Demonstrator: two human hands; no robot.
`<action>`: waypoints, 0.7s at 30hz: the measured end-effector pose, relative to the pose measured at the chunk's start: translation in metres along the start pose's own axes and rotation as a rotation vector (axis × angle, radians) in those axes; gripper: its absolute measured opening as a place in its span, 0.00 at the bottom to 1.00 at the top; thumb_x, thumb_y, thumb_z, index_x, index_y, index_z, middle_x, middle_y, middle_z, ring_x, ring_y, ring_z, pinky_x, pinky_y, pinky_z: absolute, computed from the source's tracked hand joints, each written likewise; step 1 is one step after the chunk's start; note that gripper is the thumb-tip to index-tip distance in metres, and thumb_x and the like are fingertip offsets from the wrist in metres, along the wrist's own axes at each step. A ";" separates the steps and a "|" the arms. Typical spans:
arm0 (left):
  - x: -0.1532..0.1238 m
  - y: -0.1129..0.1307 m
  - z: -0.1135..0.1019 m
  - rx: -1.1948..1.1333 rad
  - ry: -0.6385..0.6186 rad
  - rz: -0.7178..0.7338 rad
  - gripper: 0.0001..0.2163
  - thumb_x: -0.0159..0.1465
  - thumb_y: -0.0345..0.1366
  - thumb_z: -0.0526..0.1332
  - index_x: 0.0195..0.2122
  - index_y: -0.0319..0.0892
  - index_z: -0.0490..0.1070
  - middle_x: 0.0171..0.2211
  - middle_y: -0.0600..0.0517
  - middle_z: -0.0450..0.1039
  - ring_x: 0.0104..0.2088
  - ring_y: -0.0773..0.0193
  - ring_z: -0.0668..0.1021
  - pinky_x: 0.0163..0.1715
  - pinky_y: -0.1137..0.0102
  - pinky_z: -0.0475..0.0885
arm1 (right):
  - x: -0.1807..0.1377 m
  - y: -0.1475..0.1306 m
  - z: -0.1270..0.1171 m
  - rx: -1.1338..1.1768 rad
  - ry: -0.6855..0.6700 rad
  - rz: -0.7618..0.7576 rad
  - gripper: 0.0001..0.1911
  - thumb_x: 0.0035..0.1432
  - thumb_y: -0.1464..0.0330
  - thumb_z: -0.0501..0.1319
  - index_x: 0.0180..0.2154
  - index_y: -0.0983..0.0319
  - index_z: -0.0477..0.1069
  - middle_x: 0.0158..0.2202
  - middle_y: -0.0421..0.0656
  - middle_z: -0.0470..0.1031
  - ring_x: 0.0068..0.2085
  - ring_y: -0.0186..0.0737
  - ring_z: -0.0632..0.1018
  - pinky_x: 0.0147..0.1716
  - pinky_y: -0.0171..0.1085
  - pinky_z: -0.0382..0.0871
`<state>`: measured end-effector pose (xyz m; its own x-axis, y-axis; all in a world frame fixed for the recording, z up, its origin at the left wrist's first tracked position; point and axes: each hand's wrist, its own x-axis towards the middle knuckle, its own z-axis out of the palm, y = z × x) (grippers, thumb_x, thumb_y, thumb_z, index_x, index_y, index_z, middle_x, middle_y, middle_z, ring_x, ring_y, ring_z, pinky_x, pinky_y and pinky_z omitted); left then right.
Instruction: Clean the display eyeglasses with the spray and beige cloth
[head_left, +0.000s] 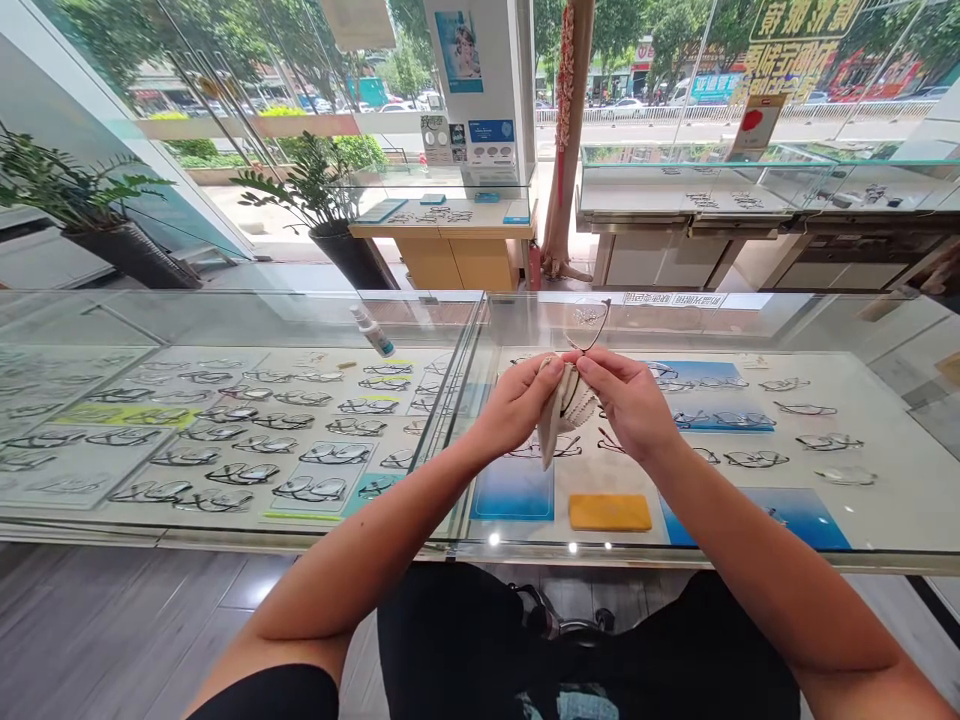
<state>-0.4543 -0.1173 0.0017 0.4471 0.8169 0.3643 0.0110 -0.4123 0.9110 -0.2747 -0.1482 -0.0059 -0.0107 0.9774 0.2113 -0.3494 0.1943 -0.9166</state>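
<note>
Over the glass counter, my two hands meet in front of me. A pale cleaning cloth (550, 440) with a zigzag edge is pinched in my left hand (519, 400), its end hanging down below the fingers. My right hand (628, 395) is closed on a pair of eyeglasses (602, 325); one lens with a thin dark rim sticks up above the fingertips. Another part of the frame lies within the folds of the cloth between my hands. The fingers and cloth hide the rest of the eyeglasses.
A white spray bottle (373, 332) stands on the glass counter (465, 330), left of my hands. Rows of eyeglasses show through the glass, along with a yellow pouch (609, 512). Beyond are potted plants (349, 245), a wooden cabinet (457, 262) and more display cases (675, 190).
</note>
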 end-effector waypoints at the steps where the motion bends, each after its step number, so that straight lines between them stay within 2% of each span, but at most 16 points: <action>1: 0.001 0.001 -0.003 -0.019 -0.054 -0.004 0.28 0.74 0.64 0.61 0.46 0.41 0.83 0.33 0.50 0.77 0.37 0.59 0.76 0.42 0.66 0.73 | 0.001 -0.002 0.000 0.008 0.017 0.010 0.16 0.53 0.50 0.82 0.37 0.52 0.90 0.41 0.40 0.84 0.45 0.42 0.78 0.54 0.45 0.73; 4: 0.004 0.001 -0.008 -0.104 -0.172 -0.022 0.26 0.74 0.62 0.64 0.41 0.40 0.80 0.31 0.52 0.72 0.32 0.63 0.71 0.35 0.68 0.69 | 0.003 -0.008 0.000 0.045 0.074 0.042 0.17 0.50 0.50 0.83 0.37 0.52 0.90 0.40 0.41 0.85 0.44 0.42 0.79 0.51 0.44 0.75; 6: 0.006 -0.002 -0.010 -0.163 -0.188 -0.056 0.25 0.74 0.61 0.65 0.39 0.40 0.78 0.30 0.53 0.70 0.31 0.65 0.69 0.34 0.69 0.68 | 0.004 -0.011 -0.002 0.065 0.101 0.045 0.16 0.49 0.51 0.83 0.36 0.52 0.90 0.38 0.41 0.85 0.42 0.42 0.78 0.50 0.44 0.75; 8: 0.008 -0.007 -0.012 -0.222 -0.148 -0.096 0.25 0.72 0.61 0.67 0.39 0.40 0.78 0.30 0.53 0.71 0.30 0.66 0.70 0.33 0.69 0.68 | 0.006 -0.013 -0.005 0.057 0.122 0.015 0.14 0.50 0.52 0.82 0.35 0.51 0.89 0.39 0.41 0.85 0.42 0.42 0.77 0.49 0.44 0.74; 11: 0.013 -0.014 -0.017 -0.319 -0.018 -0.137 0.25 0.68 0.61 0.72 0.38 0.40 0.78 0.30 0.53 0.71 0.29 0.67 0.70 0.31 0.70 0.68 | 0.008 -0.017 -0.013 0.000 0.136 -0.051 0.11 0.54 0.53 0.80 0.35 0.49 0.89 0.45 0.42 0.84 0.46 0.43 0.76 0.50 0.45 0.73; 15: 0.019 -0.016 -0.026 -0.455 0.090 -0.172 0.24 0.63 0.59 0.78 0.39 0.40 0.80 0.29 0.53 0.75 0.28 0.69 0.72 0.31 0.72 0.71 | 0.007 -0.018 -0.018 -0.111 0.018 -0.077 0.08 0.60 0.53 0.77 0.35 0.49 0.89 0.47 0.43 0.79 0.54 0.46 0.76 0.59 0.49 0.70; 18: 0.021 -0.013 -0.030 -0.507 0.104 -0.191 0.24 0.61 0.58 0.80 0.41 0.40 0.82 0.31 0.53 0.78 0.29 0.69 0.76 0.33 0.72 0.74 | 0.005 -0.016 -0.015 -0.171 -0.096 -0.045 0.09 0.61 0.53 0.77 0.35 0.49 0.90 0.50 0.44 0.76 0.57 0.49 0.75 0.64 0.53 0.69; 21: 0.020 -0.009 -0.030 -0.510 0.091 -0.197 0.25 0.60 0.58 0.81 0.40 0.40 0.82 0.29 0.53 0.79 0.29 0.69 0.77 0.33 0.73 0.75 | 0.003 -0.013 -0.011 -0.217 -0.155 0.009 0.11 0.59 0.51 0.77 0.35 0.49 0.90 0.52 0.45 0.74 0.57 0.50 0.76 0.63 0.56 0.70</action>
<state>-0.4719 -0.0850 0.0066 0.4012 0.8996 0.1727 -0.3581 -0.0194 0.9335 -0.2597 -0.1464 0.0029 -0.1623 0.9577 0.2375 -0.1402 0.2159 -0.9663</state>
